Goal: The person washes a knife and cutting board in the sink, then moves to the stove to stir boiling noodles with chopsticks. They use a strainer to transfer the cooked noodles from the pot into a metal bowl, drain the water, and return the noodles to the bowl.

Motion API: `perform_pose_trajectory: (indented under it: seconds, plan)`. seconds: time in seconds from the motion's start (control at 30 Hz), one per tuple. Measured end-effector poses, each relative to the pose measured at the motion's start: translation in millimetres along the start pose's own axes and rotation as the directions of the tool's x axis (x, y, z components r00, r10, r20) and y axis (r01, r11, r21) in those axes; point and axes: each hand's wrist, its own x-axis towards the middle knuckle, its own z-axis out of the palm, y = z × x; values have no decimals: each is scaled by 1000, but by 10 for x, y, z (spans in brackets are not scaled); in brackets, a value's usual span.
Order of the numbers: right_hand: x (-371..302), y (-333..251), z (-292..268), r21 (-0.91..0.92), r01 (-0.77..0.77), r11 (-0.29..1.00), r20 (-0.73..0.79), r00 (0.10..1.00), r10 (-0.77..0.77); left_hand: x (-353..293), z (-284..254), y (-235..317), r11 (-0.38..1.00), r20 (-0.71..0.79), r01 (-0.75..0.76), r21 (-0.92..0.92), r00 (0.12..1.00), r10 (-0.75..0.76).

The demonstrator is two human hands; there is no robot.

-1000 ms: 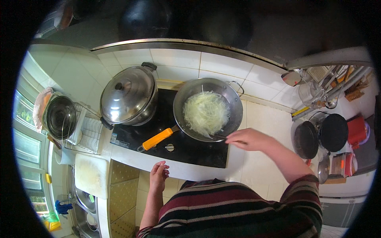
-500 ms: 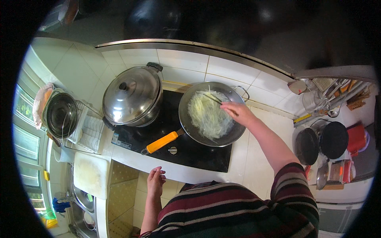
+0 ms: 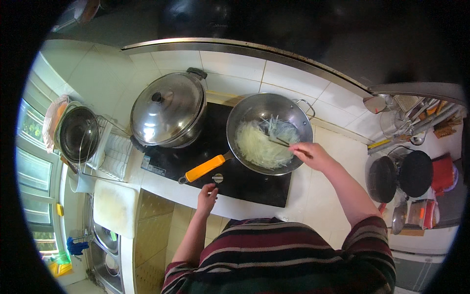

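A wok (image 3: pixel 249 105) with an orange handle (image 3: pixel 204 169) stands on the black cooktop (image 3: pixel 215 127). Pale, thin vegetable shreds (image 3: pixel 259 144) lie in its lower half, apparently in liquid. My right hand (image 3: pixel 311 156) grips chopsticks (image 3: pixel 279 141), whose far ends reach into the shreds. My left hand (image 3: pixel 207 198) is at the cooktop's front edge, just below the round knob (image 3: pixel 218 178). It holds nothing, its fingers loosely bent and apart. The wok handle lies above it, not visibly touched.
A large lidded steel pot (image 3: pixel 169 110) occupies the cooktop's left side. Farther left are a dish rack (image 3: pixel 115 156), a white cutting board (image 3: pixel 115 208) and a sink (image 3: pixel 105 259). Dark pans (image 3: pixel 415 173) hang at the right. A range hood edge (image 3: pixel 254 46) spans overhead.
My left hand has risen and moved right toward the knob. The chopsticks in my right hand have swept lower right, and the shreds have gathered toward the wok's near side. The view has shifted slightly.
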Motion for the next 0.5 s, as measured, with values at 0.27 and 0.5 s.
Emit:
perform_pose_trajectory:
  seconds: [0.27, 0.5]
  plan:
    - [-405, -383, -532, 227, -297, 928, 68, 955, 289, 545, 30, 38, 709, -75, -163, 686, 953, 292]
    - [-132, 85, 111, 738, -349, 577, -50, 825, 563, 616, 222, 285, 648, -120, -26, 761, 976, 181]
